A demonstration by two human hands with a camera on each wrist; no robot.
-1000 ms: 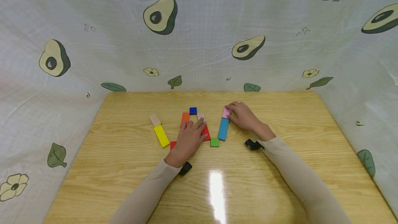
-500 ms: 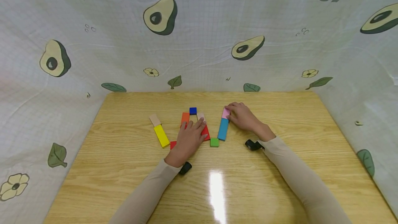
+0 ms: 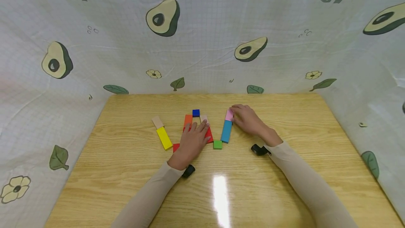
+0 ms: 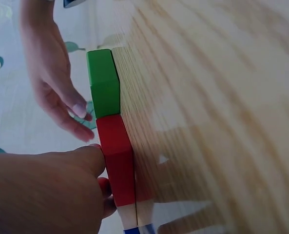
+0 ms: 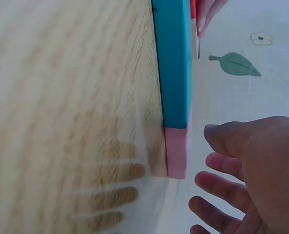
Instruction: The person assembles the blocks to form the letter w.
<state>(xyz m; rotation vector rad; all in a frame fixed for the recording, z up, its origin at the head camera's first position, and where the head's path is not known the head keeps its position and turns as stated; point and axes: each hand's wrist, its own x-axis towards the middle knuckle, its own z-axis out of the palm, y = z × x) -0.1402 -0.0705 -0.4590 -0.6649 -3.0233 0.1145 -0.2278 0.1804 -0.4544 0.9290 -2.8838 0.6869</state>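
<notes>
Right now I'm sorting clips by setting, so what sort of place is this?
Probably a makeshift tabletop recording booth: a wooden table is walled on three sides by an avocado-print cloth, with small coloured blocks laid out between the left hand and right hand.

Bright, even light falls from overhead, leaving a white streak of glare on the glossy light wooden worktop (image 3: 220, 196) near its front edge. The head view bows outward at its edges like a fisheye. Both wrist views are soft, the wood grain smeared, with faint finger shadows on the worktop.
</notes>
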